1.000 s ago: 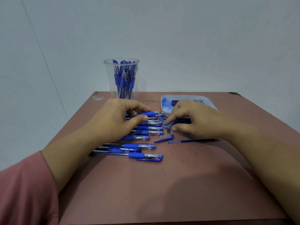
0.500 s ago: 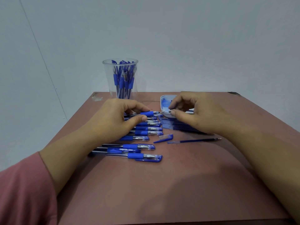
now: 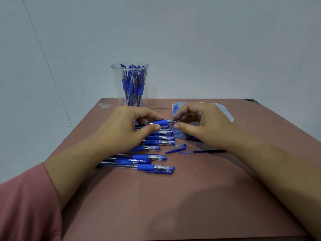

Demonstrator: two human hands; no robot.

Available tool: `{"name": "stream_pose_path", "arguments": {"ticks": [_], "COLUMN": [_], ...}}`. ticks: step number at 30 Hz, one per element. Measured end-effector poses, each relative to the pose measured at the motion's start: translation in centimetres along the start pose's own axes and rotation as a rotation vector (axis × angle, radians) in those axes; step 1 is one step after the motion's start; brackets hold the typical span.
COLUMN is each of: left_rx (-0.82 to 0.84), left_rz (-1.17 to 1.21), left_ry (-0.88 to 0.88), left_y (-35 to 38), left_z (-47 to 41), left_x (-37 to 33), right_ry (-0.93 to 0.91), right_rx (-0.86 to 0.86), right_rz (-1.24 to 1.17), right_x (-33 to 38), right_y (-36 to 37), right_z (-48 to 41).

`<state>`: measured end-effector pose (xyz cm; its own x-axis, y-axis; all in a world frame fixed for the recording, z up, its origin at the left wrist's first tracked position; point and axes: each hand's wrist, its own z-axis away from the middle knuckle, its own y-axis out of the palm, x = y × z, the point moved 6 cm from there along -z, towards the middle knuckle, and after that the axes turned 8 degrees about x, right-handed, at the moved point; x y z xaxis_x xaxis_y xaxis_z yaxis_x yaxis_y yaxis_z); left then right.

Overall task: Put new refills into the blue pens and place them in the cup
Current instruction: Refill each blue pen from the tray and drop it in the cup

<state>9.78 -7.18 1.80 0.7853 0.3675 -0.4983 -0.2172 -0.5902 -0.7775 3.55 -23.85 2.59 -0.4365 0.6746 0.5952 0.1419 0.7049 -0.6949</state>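
Observation:
My left hand [image 3: 121, 129] grips an uncapped blue pen [image 3: 160, 122] by its barrel, holding it level above a row of several capped blue pens [image 3: 159, 142]. My right hand [image 3: 199, 122] pinches the metal tip of that pen between thumb and forefinger. A loose blue cap [image 3: 177, 148] and a single refill [image 3: 203, 151] lie on the table just right of the row. A bundle of refills [image 3: 184, 136] lies under my right hand, mostly hidden. The clear cup [image 3: 130, 84], at the back, holds several blue pens.
A shallow clear tray [image 3: 225, 112] sits behind my right hand at the back right. Three more capped pens [image 3: 144, 160] lie nearer to me, left of centre. The brown table [image 3: 173, 206] stands against a pale wall.
My right hand lifted off the refills on the table, rose to the tray's near edge, then closed in on the tip of the pen that my left hand holds.

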Motion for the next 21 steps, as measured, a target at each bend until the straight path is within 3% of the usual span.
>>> {"name": "stream_pose_path", "arguments": {"ticks": [8, 16, 21], "left_rx": [0.003, 0.011, 0.015], "left_rz": [-0.054, -0.021, -0.046], "left_ry": [0.011, 0.024, 0.021], "left_y": [0.1, 0.15, 0.22], "left_z": [0.0, 0.04, -0.05], "left_x": [-0.26, -0.55, -0.33], "right_ry": [0.018, -0.109, -0.029], "right_rx": [0.038, 0.009, 0.033], "right_rz": [0.114, 0.136, 0.172], "right_x": [-0.21, 0.68, -0.08], "right_y": [0.45, 0.01, 0.44], "right_z": [-0.15, -0.05, -0.28]}}
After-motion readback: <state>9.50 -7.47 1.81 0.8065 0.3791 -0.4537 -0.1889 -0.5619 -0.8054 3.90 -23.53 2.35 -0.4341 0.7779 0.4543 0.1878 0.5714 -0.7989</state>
